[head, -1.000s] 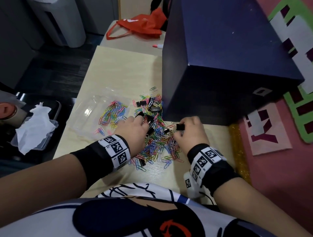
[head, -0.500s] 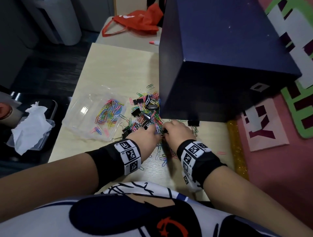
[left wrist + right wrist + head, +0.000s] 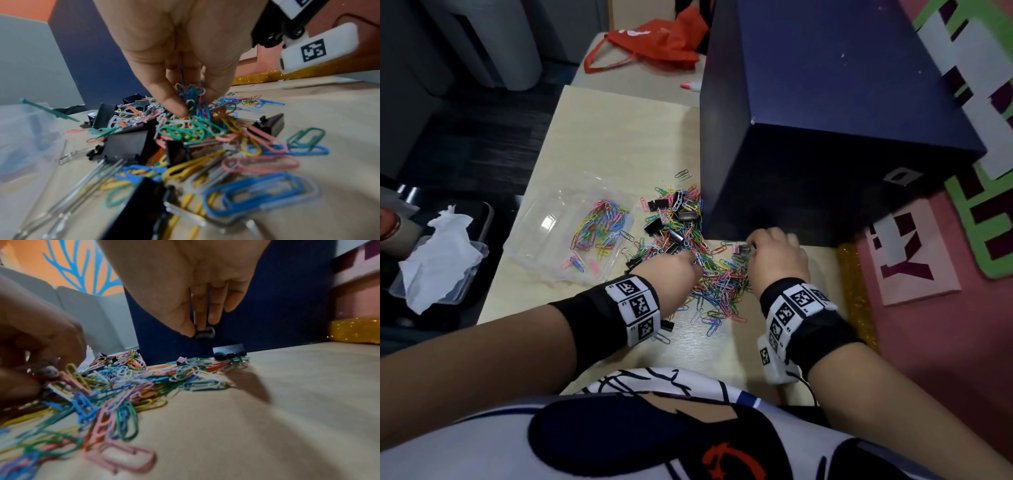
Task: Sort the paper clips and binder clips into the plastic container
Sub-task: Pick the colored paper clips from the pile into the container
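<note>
A loose pile of coloured paper clips (image 3: 709, 274) mixed with black binder clips (image 3: 654, 226) lies on the pale counter (image 3: 619, 137), right against the foot of a big dark blue box (image 3: 825, 120). Just left of the pile sits the clear plastic container (image 3: 541, 246), with a smaller heap of coloured paper clips already inside it.

The left hand (image 3: 671, 274) is down in the near side of the pile, and its fingers (image 3: 168, 97) are curled together, pinching a small bunch of paper clips that hangs from the tips. The right hand (image 3: 777, 257) is at the far right edge of the pile, close to the box; its fingers (image 3: 185, 326) are narrowed round a small binder clip (image 3: 204, 333), held just above the counter by its wire handles. Another black binder clip (image 3: 229, 351) rests against the base of the box below it.

Further back lie a red bag (image 3: 654, 44) and a pink-capped marker (image 3: 690, 85). Off the counter's left side, a crumpled white tissue (image 3: 438, 257) sits in another clear tub.
</note>
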A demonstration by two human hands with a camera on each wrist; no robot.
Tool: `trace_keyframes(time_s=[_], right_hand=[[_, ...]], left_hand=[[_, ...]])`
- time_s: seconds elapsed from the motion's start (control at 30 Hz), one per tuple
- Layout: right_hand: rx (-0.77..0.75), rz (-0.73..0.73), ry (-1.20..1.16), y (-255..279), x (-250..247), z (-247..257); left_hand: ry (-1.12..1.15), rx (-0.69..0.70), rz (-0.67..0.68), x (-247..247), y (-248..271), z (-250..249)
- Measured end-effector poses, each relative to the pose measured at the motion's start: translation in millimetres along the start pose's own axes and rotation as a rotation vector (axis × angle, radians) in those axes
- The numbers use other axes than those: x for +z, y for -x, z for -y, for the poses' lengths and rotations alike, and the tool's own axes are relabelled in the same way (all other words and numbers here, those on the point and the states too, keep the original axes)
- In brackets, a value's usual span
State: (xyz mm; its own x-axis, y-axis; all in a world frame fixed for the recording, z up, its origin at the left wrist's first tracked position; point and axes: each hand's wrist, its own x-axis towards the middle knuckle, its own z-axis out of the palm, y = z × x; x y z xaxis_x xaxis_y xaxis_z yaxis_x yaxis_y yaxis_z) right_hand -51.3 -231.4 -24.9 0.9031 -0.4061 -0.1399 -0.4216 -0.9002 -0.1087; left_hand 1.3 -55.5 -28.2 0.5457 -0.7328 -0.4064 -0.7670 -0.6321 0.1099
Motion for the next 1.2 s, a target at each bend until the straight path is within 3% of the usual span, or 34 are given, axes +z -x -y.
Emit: trace_keyframes(time_s=[0.1,0.27,0.33,0.53,0.77,0.93,1.03,1.2], right_hand=[[-0.066,0.015,-0.076,7,1,7],[0.018,0.387,-0.134,20,15,25],[-0.005,0.442,-0.093,24,22,29],[-0.121,0.371,-0.096,25,29,43],[-0.039,0.415,-0.086,18,18,54],[0.044,0.444,0.007,9,-2,67],[0.069,0.467,0.068,3,-16,79],[-0.014,0.280,0.004,2,-32,102]], left_hand=[[0.038,0.011,-0.019,-1,0,3],[0.196,0.001,-0.125,-7,2,10],[0.233,0.010,-0.166,-10,4,14],[0.342,0.005,-0.283,-17,16,26],[0.599,-0.098,-0.421,-35,37,51],[0.735,-0.226,-0.448,-47,51,88],[0.670,-0.315,-0.461,-45,57,112],[0.552,-0.375,-0.387,-33,62,131]])
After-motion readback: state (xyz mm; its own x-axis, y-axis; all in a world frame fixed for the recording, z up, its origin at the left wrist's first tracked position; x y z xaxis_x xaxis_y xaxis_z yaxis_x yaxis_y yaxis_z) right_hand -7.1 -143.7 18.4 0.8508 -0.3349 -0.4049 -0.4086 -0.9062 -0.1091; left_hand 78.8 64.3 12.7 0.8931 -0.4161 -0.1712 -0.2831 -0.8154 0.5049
